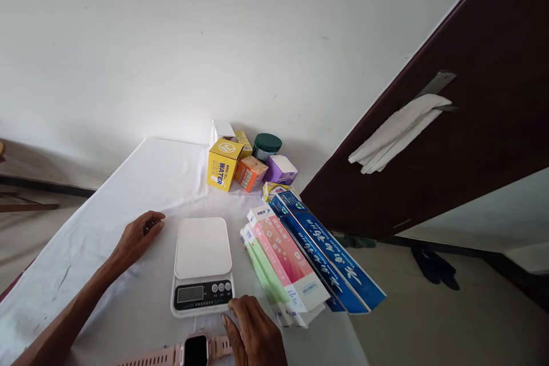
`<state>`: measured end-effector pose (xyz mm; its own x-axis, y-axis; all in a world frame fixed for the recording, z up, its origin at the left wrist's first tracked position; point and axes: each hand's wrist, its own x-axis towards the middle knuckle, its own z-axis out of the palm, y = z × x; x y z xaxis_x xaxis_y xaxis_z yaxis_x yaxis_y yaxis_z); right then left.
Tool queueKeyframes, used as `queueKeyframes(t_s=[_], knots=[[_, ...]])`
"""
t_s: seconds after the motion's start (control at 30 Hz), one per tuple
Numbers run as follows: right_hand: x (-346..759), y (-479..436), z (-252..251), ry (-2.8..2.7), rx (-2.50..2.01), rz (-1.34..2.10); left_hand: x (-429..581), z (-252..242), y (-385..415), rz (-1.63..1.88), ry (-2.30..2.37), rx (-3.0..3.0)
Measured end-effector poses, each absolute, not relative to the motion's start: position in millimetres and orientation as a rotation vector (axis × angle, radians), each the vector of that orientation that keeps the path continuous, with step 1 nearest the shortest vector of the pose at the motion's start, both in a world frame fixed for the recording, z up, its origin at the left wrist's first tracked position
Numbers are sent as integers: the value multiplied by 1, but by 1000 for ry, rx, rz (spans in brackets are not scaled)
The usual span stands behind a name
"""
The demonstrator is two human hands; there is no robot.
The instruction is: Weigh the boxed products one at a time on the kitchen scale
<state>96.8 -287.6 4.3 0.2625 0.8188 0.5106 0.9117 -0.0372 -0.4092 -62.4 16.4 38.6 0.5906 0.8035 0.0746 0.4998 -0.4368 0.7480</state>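
Note:
A white kitchen scale (203,247) lies flat on the cloth, its dark display (190,294) blank beside round buttons. To its left, my left hand (140,233) rests on the table with fingers loosely bent and the thumb apart, holding nothing. My right hand (256,333) is at the scale's lower right corner, thumb and forefinger spread; whether a fingertip touches the scale I cannot tell. A smartwatch with a pink strap (196,350) lies below the scale, its strap end reaching my right hand. Right of the scale are pink boxes (287,251), green boxes (263,269) and blue toothpaste boxes (334,257).
At the back stand a yellow box (223,164), an orange box (250,174), a purple box (281,170) and a green-lidded jar (267,144). A wall bounds the white-clothed table (167,166). A white cloth (401,131) hangs on the dark door's handle; slippers (434,267) lie below.

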Motion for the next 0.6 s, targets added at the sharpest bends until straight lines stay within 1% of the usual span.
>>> queueKeyframes(t_s=[0.1,0.2,0.3,0.4,0.47,0.6], knots=[[96,-291,-9,-1563,-1824,-267,-55,58,7,564,995,2138],[96,-294,-19,-1595,-1798,-354,-32,86,-13,591,848,2250],[97,-292,-24,-1689,-1776,-481,9,114,-42,558,512,2436],[101,-286,-22,-1714,-1671,-646,58,137,-75,409,104,2607],[105,-282,-18,-1738,-1586,-634,88,147,-92,298,-78,2697],[110,-277,-10,-1747,-1512,-554,127,152,-106,142,-258,2861]])
